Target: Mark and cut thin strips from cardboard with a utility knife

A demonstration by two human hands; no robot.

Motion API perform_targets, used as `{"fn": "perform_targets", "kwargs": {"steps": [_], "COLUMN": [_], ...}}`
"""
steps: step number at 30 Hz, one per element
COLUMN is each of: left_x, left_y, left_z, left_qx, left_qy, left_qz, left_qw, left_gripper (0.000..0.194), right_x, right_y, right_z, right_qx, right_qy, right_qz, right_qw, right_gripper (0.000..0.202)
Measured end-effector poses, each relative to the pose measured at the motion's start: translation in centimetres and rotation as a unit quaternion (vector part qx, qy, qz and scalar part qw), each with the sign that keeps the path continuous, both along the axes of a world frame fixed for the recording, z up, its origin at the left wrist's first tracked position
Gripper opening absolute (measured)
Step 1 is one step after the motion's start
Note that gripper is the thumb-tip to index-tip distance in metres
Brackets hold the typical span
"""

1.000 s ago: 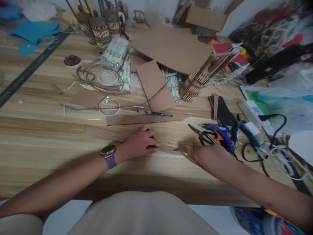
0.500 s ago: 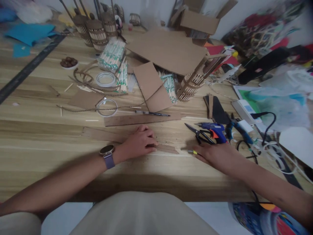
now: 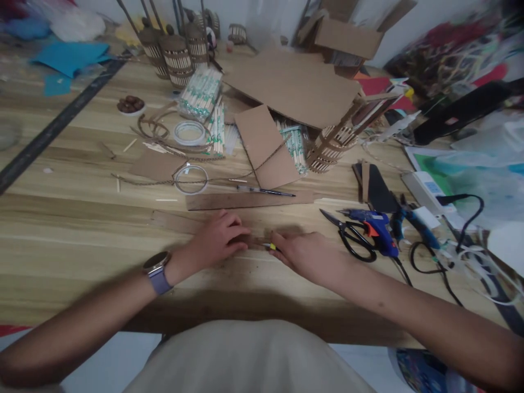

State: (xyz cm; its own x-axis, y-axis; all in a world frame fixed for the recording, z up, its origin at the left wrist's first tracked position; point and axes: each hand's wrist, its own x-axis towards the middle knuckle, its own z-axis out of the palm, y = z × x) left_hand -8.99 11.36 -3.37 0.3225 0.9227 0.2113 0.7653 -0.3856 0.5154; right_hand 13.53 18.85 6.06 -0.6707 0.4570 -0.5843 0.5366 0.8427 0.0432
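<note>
My left hand (image 3: 219,237), with a watch on the wrist, rests over a thin brown cardboard strip (image 3: 174,221); thumb and forefinger are apart. In my closed right hand (image 3: 303,251) is a craft knife (image 3: 272,246) with a yellow part near its blade. Its tip points left, at the right part of the strip, close to my left fingertips. Part of the strip is covered by my hands. Just beyond them lies a wider cardboard strip (image 3: 249,200), with a black pen (image 3: 270,191) along its far edge.
Black-handled scissors (image 3: 356,240) and a blue glue gun (image 3: 374,224) lie right of my hands. Farther back are tape rolls (image 3: 190,179), cardboard sheets (image 3: 290,84), bundled sticks (image 3: 200,93) and a slatted lantern-like piece (image 3: 329,147). A bowl of brown fruit (image 3: 131,105) stands left.
My right hand has moved left with the craft knife, from beside the scissors to the strip near my left hand. The left hand's thumb and forefinger have spread. The view has shifted slightly.
</note>
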Motion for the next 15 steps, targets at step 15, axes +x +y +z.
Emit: {"fn": "perform_targets", "kwargs": {"steps": [15], "left_x": [0.5], "left_y": [0.1], "left_z": [-0.1], "left_qx": [-0.003], "left_qy": [-0.017], "left_qz": [-0.016], "left_qw": [1.0], "left_gripper": [0.02], "right_x": [-1.8], "right_y": [-0.5], "right_z": [-1.1], "right_qx": [0.03], "right_qy": [0.02], "right_qz": [0.027], "right_qw": [0.999], "right_gripper": [0.027]}}
